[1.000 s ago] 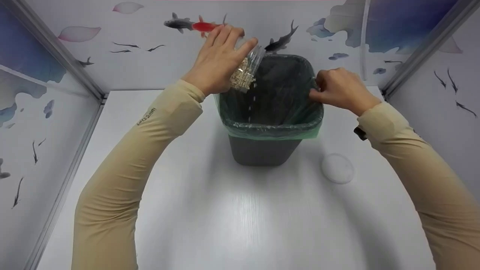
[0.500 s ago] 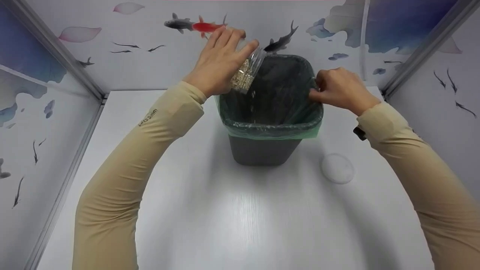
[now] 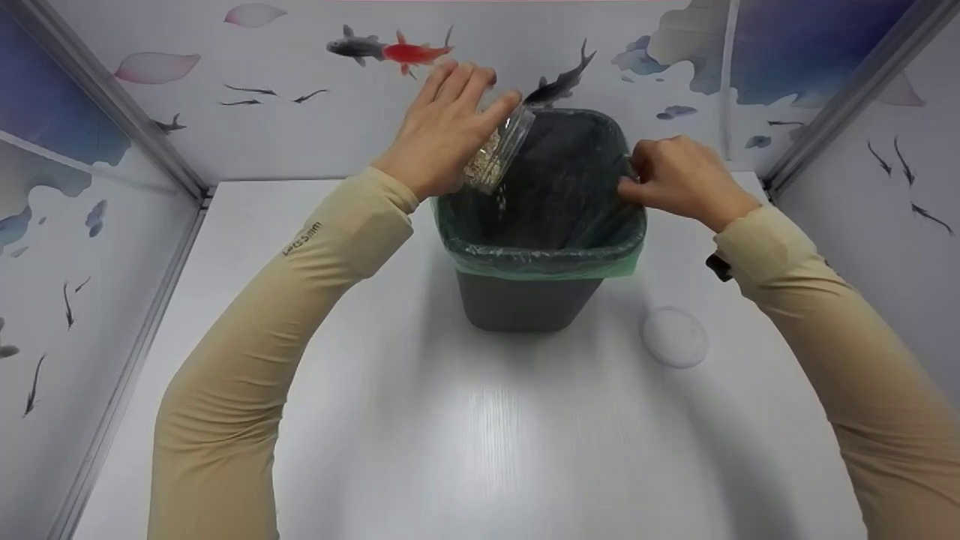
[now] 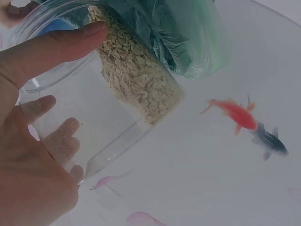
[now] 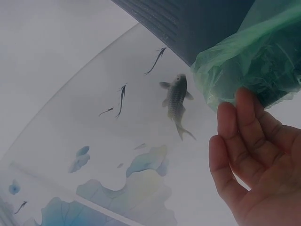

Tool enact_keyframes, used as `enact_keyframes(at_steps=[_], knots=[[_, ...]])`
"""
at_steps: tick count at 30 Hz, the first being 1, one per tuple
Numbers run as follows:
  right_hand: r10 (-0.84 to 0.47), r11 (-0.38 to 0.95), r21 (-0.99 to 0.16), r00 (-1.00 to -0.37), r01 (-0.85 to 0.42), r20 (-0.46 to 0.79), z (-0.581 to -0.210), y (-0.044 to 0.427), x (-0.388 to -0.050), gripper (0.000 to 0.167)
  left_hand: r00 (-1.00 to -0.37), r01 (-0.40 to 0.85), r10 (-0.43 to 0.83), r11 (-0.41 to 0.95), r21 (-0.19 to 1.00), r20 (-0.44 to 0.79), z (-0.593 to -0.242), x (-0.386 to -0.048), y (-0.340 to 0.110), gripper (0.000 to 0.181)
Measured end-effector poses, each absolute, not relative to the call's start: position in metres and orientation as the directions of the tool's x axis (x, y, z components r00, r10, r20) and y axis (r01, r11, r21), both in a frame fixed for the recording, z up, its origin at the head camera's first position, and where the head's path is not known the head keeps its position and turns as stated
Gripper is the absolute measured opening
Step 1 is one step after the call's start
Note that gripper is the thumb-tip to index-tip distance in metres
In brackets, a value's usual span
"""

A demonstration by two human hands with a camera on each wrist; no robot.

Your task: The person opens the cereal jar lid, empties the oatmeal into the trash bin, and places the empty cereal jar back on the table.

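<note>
My left hand grips a clear jar and holds it tilted over the left side of a grey bin. Oat-like flakes lie along the jar's lower side in the left wrist view. A few flakes drop from its mouth into the bin. A green plastic bag lines the bin and is folded over its rim. On the opposite side, my right hand pinches the bag-covered rim between thumb and curled fingers. The right wrist view shows those fingers against the green bag, with the thumb hidden.
A round, see-through lid lies on the white table, right of the bin. Walls printed with fish and leaves enclose the table at the back and both sides.
My left hand and the jar have shifted slightly down and to the right. Flakes keep falling, in a shorter visible trail now. The right hand has stayed in place.
</note>
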State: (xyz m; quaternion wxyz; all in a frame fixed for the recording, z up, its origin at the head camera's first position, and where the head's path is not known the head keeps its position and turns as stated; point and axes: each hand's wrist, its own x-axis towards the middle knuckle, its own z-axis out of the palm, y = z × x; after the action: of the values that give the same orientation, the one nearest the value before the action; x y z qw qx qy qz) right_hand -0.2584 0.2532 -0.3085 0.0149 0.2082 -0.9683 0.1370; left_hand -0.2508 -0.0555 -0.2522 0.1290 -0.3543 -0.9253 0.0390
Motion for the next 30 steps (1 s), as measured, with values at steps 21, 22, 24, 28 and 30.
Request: enact_keyframes(at_steps=[21,22,24,28,30], knots=[[-0.407,0.866,-0.266,-0.906,-0.424,0.118,-0.310,0.254,-0.260,0.026,-0.732,0.655,0.677,0.730,-0.197,0.078,-0.240,-0.247,-0.047,0.074],[-0.406,0.867,-0.265,-0.906,-0.422,0.119,-0.310,0.254,-0.260,0.026,-0.733,0.654,0.676,0.731,-0.195,0.074,-0.240,-0.247,-0.047,0.073],[-0.402,0.869,-0.263,-0.908,-0.420,0.119,-0.310,0.254,-0.260,0.025,-0.739,0.651,0.671,0.734,-0.193,0.063,-0.240,-0.247,-0.046,0.075],[-0.403,0.869,-0.267,-0.909,-0.418,0.110,-0.310,0.254,-0.259,0.026,-0.746,0.645,0.663,0.741,-0.187,0.057,-0.240,-0.248,-0.046,0.077],[-0.404,0.869,-0.268,-0.909,-0.416,0.103,-0.309,0.253,-0.259,0.027,-0.747,0.643,0.662,0.743,-0.187,0.059,-0.241,-0.248,-0.047,0.079]])
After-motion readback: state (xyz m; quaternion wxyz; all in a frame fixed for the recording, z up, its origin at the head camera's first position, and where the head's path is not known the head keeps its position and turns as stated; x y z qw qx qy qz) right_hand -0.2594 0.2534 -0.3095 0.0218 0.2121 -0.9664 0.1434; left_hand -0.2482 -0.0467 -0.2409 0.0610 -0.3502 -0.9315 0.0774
